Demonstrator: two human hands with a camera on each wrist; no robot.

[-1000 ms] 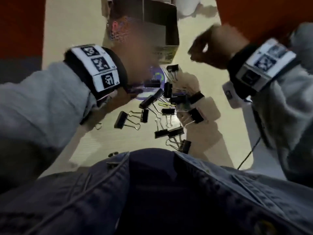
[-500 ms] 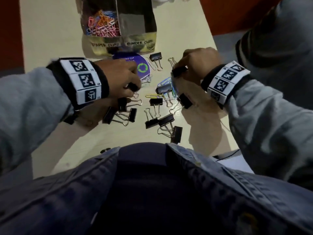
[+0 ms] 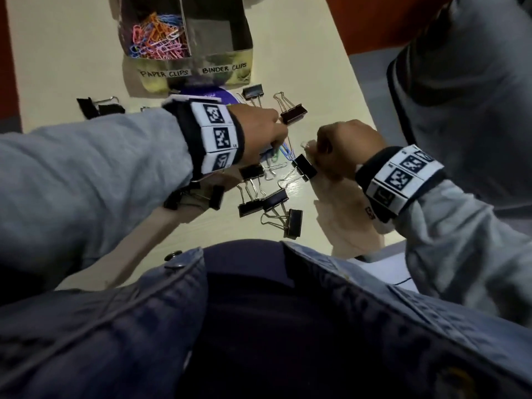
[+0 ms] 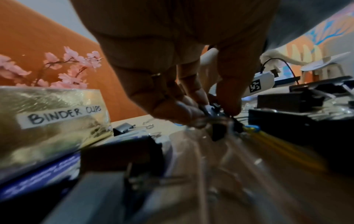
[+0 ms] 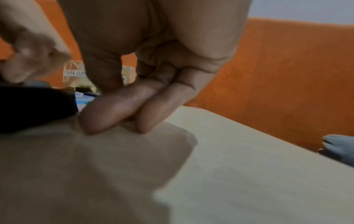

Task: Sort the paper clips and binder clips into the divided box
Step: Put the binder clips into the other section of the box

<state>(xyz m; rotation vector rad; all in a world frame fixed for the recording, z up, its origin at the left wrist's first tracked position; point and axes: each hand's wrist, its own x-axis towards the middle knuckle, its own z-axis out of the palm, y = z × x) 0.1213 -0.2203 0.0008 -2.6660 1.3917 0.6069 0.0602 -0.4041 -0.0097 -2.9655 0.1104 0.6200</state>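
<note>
You have a cream table (image 3: 311, 53) under everything, pink blossoms (image 4: 72, 66) behind against an orange wall (image 5: 287, 68), and a purple disc (image 3: 221, 96) lying flat.

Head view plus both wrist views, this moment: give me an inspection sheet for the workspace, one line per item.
Surface: pale table, shadowed under the arms.
Job's things: divided box labelled PAPER CLIPS and BINDER CLIPS; coloured paper clips fill the paper-clip side, the binder-clip side looks empty. Black binder clips and a few loose paper clips lie scattered in front.
Clutter: purple printed disc before the box.
Grippers: left hand pinches a small dark clip in the pile; right hand has fingers curled, tips on the table, contents not visible.
Cables: thin dark cable off the table's near right edge.
Surroundings: orange backdrop; pink artificial blossoms behind the box.
</note>
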